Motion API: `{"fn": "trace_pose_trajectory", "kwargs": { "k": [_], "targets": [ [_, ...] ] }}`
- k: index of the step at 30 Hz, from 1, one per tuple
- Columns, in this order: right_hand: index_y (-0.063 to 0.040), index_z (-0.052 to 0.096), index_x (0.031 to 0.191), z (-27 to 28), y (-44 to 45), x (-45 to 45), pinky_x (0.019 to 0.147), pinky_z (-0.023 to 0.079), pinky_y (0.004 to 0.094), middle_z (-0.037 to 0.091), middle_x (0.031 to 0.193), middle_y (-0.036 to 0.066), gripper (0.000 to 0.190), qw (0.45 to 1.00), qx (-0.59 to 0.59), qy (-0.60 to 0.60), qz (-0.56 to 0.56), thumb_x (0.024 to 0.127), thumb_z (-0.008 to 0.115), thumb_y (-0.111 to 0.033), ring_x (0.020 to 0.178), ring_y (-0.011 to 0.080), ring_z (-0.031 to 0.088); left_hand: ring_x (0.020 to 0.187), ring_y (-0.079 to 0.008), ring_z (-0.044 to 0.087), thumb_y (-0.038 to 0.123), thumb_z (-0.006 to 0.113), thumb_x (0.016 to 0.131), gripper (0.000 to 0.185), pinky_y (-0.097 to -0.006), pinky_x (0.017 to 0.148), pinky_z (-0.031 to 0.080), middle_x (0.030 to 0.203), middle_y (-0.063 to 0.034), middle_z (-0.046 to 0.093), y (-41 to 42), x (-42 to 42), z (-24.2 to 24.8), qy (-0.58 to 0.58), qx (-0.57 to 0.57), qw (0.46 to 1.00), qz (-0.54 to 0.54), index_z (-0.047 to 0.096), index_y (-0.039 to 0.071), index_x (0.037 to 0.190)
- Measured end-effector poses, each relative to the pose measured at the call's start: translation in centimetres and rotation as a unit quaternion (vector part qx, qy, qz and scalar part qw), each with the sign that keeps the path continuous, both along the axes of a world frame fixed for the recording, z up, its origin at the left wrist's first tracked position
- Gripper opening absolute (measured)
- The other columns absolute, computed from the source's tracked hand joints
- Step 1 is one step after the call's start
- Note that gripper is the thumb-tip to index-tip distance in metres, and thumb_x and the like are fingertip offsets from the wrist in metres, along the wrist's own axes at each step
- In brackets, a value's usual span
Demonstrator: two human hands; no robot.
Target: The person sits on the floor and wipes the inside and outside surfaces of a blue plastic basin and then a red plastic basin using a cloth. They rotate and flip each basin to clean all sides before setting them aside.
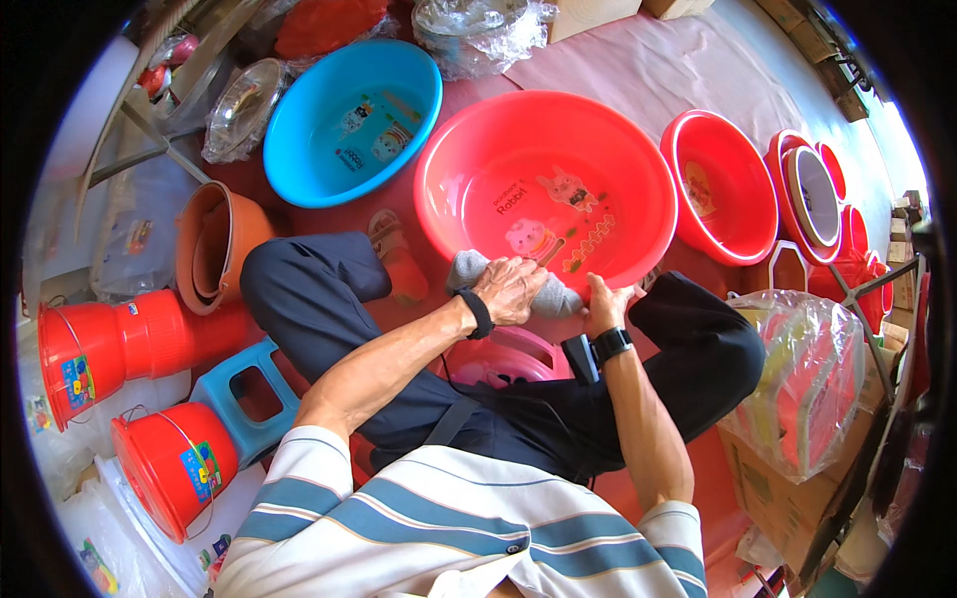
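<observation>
Between my knees stands a large red plastic basin (478,179), tilted so its inside faces me. Cartoon animals and printed lettering decorate its floor. My left hand (511,289) presses a bunched grey cloth (559,297) against the near rim, and the cloth sticks out on both sides of the fingers. Just to the right, my right hand (609,305) grips the same rim, thumb inside and fingers partly hidden beneath. Under my hands shows part of a pink plastic stool (516,357), which I appear to be straddling. Both wrists wear black bands.
A blue basin (306,134) stands ahead on the left. To the right are another red basin (755,194) and nested basins (815,198). Brown buckets (232,247), red lidded buckets (161,456) and a blue stool (217,377) line my left. Plastic-wrapped stools (804,389) sit on a cardboard box (762,475).
</observation>
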State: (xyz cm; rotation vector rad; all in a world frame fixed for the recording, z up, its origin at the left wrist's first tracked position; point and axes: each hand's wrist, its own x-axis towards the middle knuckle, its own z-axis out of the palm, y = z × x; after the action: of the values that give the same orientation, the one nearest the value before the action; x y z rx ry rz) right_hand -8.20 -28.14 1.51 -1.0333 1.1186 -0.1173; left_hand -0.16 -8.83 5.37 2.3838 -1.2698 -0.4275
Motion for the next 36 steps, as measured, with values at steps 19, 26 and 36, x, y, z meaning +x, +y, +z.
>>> {"fn": "trace_pose_trajectory", "kwargs": {
  "k": [19,26,36],
  "targets": [
    [-0.005,0.027,0.132,3.5,-6.9,3.8,0.059,0.066,0.0538,0.054,0.122,0.024,0.056,0.989,-0.067,0.035,0.128,0.088,0.061,-0.004,0.094,0.037,0.071,0.14,-0.0301,0.05,0.005,0.069,0.076,0.061,-0.0598,0.118,0.034,0.141,-0.0072,0.06,12.3,7.6,-3.8,-0.046,0.176,0.983,-0.018,0.06,0.016,0.135],
    [-0.005,0.033,0.134,-1.2,-6.8,2.9,0.054,0.062,0.0459,0.061,0.117,0.019,0.055,0.973,-0.202,-0.053,0.1,0.09,0.067,-0.005,0.087,0.0315,0.072,0.105,-0.0317,0.067,0.007,0.07,0.066,0.046,-0.046,0.092,0.052,0.106,-0.0111,0.068,8.7,4.6,-2.3,-0.065,0.061,0.993,-0.077,0.064,0.008,0.112],
    [-0.015,0.02,0.14,1.4,-1.1,0.1,0.066,0.062,0.0584,0.056,0.126,0.021,0.072,1.0,0.016,0.024,-0.009,0.088,0.069,-0.004,0.108,0.0393,0.068,0.094,-0.0351,0.068,0.007,0.064,0.071,0.037,-0.0459,0.083,0.053,0.097,-0.0158,0.066,1.8,0.1,1.4,-0.091,-0.037,0.995,-0.003,0.063,0.003,0.108]
  ]
}}
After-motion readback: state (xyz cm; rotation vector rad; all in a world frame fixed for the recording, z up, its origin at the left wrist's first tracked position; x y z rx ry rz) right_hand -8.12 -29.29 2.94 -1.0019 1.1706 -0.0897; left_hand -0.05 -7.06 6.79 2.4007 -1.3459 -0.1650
